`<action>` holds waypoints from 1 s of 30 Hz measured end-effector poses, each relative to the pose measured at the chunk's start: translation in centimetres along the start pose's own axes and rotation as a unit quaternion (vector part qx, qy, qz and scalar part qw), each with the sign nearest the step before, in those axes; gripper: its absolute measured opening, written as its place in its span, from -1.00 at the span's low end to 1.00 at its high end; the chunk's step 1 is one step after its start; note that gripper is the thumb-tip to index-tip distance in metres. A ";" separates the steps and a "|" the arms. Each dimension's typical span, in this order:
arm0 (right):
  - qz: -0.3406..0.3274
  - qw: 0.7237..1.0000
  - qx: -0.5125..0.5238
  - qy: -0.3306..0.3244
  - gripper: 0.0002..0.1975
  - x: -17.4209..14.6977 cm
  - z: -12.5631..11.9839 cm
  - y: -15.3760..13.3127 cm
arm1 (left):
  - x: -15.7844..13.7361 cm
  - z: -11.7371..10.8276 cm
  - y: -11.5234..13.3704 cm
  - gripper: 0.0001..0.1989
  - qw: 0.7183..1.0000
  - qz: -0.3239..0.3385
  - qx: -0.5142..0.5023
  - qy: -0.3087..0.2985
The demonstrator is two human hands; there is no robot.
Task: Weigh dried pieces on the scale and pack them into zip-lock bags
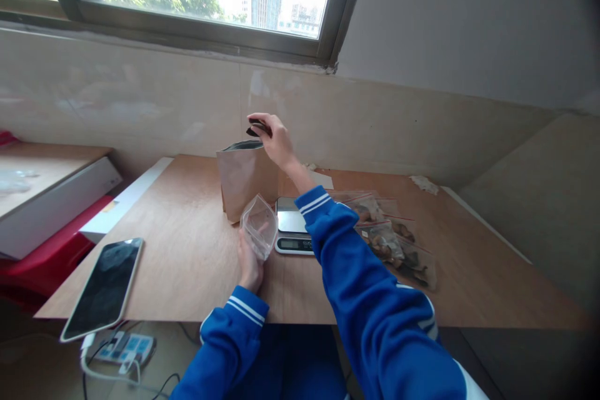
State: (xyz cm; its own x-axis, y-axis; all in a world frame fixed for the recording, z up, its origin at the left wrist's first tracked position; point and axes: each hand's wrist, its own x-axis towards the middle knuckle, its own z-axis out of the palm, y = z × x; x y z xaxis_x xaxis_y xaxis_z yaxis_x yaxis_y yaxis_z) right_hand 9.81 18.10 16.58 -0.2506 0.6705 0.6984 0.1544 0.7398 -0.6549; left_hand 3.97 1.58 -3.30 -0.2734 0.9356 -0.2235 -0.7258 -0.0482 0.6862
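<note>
My left hand (250, 262) is closed around a clear plastic zip bag (260, 226), whose mouth gapes upward. Behind it stands an upright brown kraft paper bag (244, 178) with its top open. Above that bag's rim, my right hand (276, 140) pinches a few dark, flat dried pieces (257, 128); I cannot make out their exact kind. A kitchen scale (293, 222) with a small display lies just right of the plastic bag, partly covered by my right sleeve.
Several clear zip bags (387, 244) of brown dried pieces lie on the table (187, 250) at right. A tablet (105, 287) overhangs the front left edge, above a power strip (124, 347) with cables. Crumpled paper (424, 184) lies at the back right, near the wall.
</note>
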 end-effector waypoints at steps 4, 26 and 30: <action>-0.032 0.994 -0.055 -0.089 -0.85 0.0 2.8 0.2 | -0.3 0.3 0.1 -0.45 1.000 0.012 -0.004 0.006; -0.026 0.977 -0.060 -0.204 -0.79 -0.2 2.7 1.2 | -0.4 1.0 0.5 -0.47 0.999 -0.019 -0.022 0.015; -0.022 0.965 -0.048 -0.258 -0.78 -0.5 1.6 0.6 | -0.4 0.8 0.3 -0.48 1.000 -0.015 -0.015 0.010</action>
State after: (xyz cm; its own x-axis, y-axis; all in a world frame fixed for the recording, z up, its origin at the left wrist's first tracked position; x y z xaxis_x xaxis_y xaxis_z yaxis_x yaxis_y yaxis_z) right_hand 8.51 18.09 15.39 -0.6978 0.5396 0.4712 0.2142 0.7848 -0.5815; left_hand 4.33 1.48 -2.44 -0.2632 0.9299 -0.2570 -0.7525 -0.0311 0.6579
